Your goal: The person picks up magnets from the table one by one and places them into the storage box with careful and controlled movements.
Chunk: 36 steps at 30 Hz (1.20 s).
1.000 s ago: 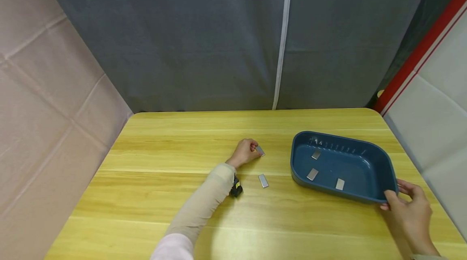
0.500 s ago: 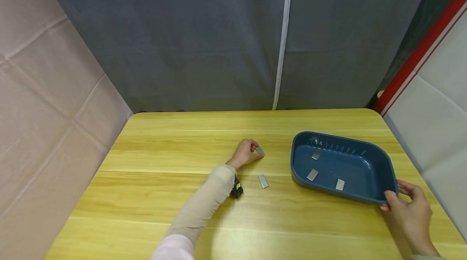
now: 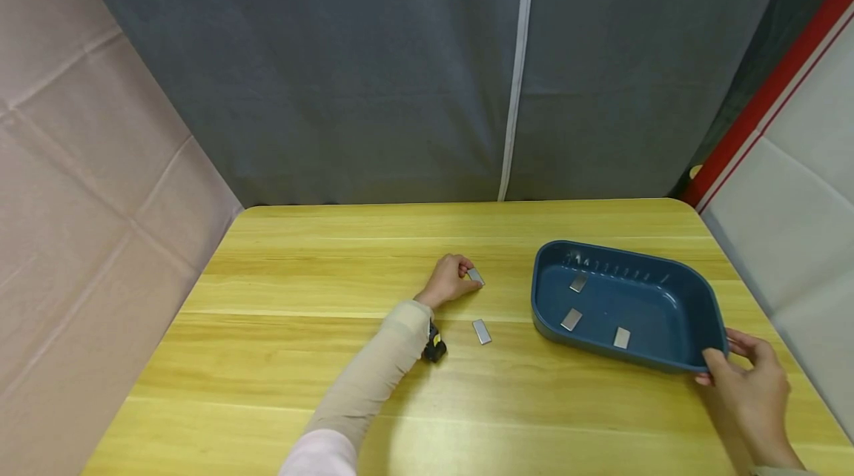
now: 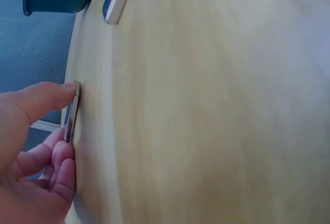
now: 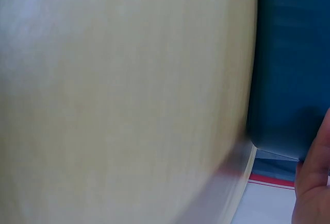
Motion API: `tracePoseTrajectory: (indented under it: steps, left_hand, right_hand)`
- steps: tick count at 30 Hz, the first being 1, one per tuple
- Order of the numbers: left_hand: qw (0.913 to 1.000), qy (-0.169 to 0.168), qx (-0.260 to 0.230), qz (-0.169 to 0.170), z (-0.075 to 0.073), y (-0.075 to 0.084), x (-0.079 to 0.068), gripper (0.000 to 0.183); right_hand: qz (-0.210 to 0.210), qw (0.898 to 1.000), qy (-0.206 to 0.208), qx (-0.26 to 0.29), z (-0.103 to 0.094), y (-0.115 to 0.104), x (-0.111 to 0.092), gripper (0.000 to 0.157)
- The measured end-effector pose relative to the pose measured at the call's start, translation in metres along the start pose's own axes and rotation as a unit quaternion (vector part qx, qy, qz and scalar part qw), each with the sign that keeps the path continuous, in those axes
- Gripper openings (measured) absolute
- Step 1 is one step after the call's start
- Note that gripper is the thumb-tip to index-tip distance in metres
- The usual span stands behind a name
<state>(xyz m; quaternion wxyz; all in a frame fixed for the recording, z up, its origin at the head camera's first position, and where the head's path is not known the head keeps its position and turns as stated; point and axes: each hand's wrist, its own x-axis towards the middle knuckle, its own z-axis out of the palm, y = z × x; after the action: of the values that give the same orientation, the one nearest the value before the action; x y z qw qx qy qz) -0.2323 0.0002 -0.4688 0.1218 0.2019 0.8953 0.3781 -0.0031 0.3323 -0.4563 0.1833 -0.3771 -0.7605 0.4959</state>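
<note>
In the head view my left hand pinches a small flat silver-grey rectangular piece at the middle of the table. The left wrist view shows the thumb at one end of that piece and the fingertips at the other, close over the wood. A second such piece lies on the table nearer me. To the right, a dark blue plastic bin has three similar pieces inside, one of them a grey piece. My right hand grips the bin's near right corner, thumb over the rim.
The light wooden table ends at a dark grey curtain behind. A pale cloth wall stands at the left, a white panel with a red band at the right. A black wrist camera is strapped under the left sleeve.
Almost nothing moves. The left hand keeps the same pinch on the grey piece, its wrist camera shifting very slightly; the right hand and bin stay put.
</note>
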Motion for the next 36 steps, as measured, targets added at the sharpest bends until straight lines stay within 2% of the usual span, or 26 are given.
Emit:
tracePoseTrajectory:
  steps: [10, 18, 22, 30, 36]
  left_hand:
    - [0.9997, 0.013, -0.021, -0.006, 0.0002, -0.0007, -0.0002, 0.034]
    - [0.9972, 0.035, -0.066, -0.006, 0.0008, -0.0018, -0.002, 0.033]
    - [0.9965, 0.042, -0.072, -0.01, 0.0017, -0.0036, -0.002, 0.033]
    - [0.9947, 0.044, -0.092, -0.012, 0.0011, -0.0062, -0.0002, 0.033]
    - [0.9952, 0.043, -0.086, -0.015, 0.0012, -0.0076, 0.0015, 0.029]
  right_hand:
    - [0.007, 1.0, 0.001, -0.003, -0.0001, -0.0008, 0.0, 0.031]
    - [-0.008, 1.0, 0.004, 0.01, 0.0002, 0.0012, 0.0003, 0.031]
    - [-0.01, 1.0, 0.002, 0.014, 0.0003, 0.0016, 0.0008, 0.031]
    - [-0.01, 1.0, 0.0, 0.012, 0.0006, 0.001, 0.0006, 0.03]
    - [-0.009, 1.0, -0.001, 0.003, 0.0004, 0.001, -0.0005, 0.03]
